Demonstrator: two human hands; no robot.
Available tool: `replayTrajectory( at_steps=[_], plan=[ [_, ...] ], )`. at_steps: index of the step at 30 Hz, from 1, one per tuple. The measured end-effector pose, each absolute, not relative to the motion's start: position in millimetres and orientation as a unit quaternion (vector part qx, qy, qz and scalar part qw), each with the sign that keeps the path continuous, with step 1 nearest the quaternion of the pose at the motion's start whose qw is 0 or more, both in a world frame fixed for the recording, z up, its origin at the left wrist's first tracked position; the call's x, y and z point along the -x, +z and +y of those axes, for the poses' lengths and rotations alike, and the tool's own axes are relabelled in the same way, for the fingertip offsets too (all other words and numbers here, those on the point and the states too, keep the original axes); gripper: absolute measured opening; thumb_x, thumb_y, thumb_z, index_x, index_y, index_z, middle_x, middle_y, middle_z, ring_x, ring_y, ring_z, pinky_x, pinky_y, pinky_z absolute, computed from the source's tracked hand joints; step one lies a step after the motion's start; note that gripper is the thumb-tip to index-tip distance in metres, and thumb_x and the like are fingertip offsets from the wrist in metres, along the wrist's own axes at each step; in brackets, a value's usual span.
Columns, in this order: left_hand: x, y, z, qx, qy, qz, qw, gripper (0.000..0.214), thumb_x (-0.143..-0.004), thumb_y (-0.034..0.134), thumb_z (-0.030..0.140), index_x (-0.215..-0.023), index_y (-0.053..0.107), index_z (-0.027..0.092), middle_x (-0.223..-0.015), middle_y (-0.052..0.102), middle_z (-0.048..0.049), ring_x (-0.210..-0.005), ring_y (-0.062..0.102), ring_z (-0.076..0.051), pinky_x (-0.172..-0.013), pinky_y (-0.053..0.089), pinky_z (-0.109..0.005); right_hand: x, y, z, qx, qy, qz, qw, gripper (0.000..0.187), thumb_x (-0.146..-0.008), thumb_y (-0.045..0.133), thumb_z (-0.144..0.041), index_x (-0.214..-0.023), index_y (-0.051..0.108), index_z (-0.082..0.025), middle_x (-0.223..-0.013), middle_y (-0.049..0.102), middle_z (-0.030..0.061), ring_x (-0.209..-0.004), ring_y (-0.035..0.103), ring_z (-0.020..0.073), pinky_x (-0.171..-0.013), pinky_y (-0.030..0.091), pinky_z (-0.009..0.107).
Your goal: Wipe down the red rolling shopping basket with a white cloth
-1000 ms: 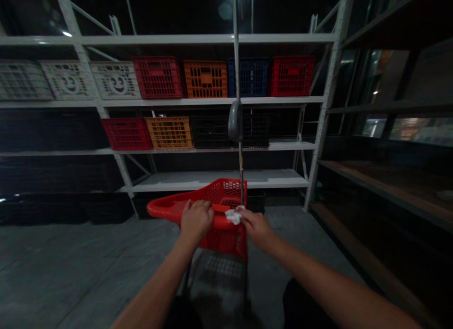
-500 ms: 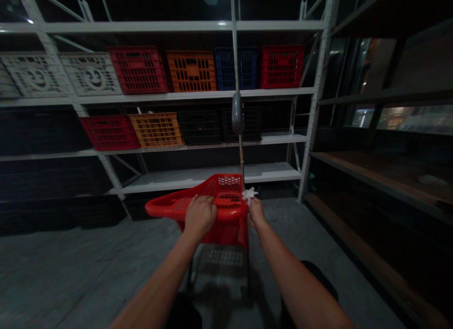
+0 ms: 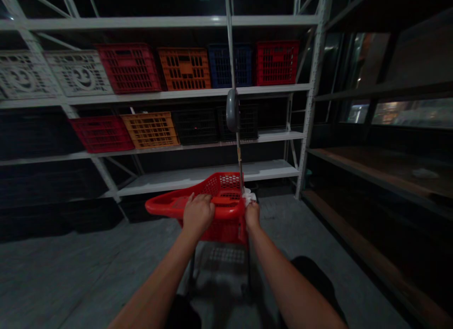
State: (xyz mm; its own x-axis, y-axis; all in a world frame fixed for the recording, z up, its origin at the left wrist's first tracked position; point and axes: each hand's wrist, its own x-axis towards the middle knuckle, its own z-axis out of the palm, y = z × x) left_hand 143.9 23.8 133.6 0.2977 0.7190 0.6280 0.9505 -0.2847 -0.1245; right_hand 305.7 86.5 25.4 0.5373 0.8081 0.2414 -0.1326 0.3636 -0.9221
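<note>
A small red shopping cart (image 3: pixel 226 212) stands right in front of me, its basket walls perforated. My left hand (image 3: pixel 198 210) is closed over the cart's handle edge, left of its middle. At the cart's right corner, my right hand (image 3: pixel 252 214) is pinched around a crumpled white cloth or tissue (image 3: pixel 249 197). The cloth touches the corner near the foot of a thin metal pole (image 3: pixel 240 171). That pole rises upright from the cart and carries a grey oval piece (image 3: pixel 232 110) partway up. My right fingertips are partly hidden.
White metal shelving (image 3: pixel 198 178) stands behind the cart, holding several crates, among them an orange crate (image 3: pixel 184 68) and a yellow crate (image 3: pixel 151 130). Dark shelves (image 3: pixel 371 173) run along the right side. Grey concrete floor (image 3: pixel 88 267) surrounds the cart.
My right hand and the white cloth have shifted slightly down and left against the cart's corner. My left hand stays on the handle. The view has turned slightly to the right.
</note>
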Motion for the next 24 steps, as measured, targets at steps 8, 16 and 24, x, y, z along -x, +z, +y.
replayTrajectory(
  at_steps=[8,16,24],
  plan=[
    [-139,137,19,0.771,-0.244,-0.541,0.233,0.036,-0.080,0.032,0.023,-0.096,0.063,0.015,-0.098,0.067,-0.0088,-0.096,0.058,-0.022,-0.101,0.028,-0.043,-318,40,78,0.383,0.308,-0.434,0.755,0.048,-0.070,0.050,-0.028,-0.117,0.055,-0.015,-0.111,0.063,0.0079,-0.098,0.058,0.0183,-0.082,0.045,0.029],
    [-126,136,8,0.778,-0.248,-0.533,0.223,0.035,-0.078,0.035,0.022,-0.098,0.063,0.017,-0.099,0.067,-0.0076,-0.096,0.058,-0.020,-0.102,0.029,-0.041,-316,86,73,0.291,0.364,-0.577,0.671,0.040,-0.074,0.058,-0.042,-0.105,0.060,-0.016,-0.102,0.066,0.0059,-0.091,0.060,0.0207,-0.080,0.047,0.031],
    [-118,138,5,0.787,-0.252,-0.525,0.206,0.034,-0.077,0.036,0.020,-0.097,0.063,0.018,-0.100,0.067,-0.0069,-0.097,0.058,-0.020,-0.102,0.030,-0.042,-309,209,98,0.244,0.268,-0.631,0.686,0.033,-0.080,0.052,-0.046,-0.094,0.056,-0.017,-0.076,0.061,0.0005,-0.067,0.054,0.0127,-0.060,0.044,0.021]
  ],
)
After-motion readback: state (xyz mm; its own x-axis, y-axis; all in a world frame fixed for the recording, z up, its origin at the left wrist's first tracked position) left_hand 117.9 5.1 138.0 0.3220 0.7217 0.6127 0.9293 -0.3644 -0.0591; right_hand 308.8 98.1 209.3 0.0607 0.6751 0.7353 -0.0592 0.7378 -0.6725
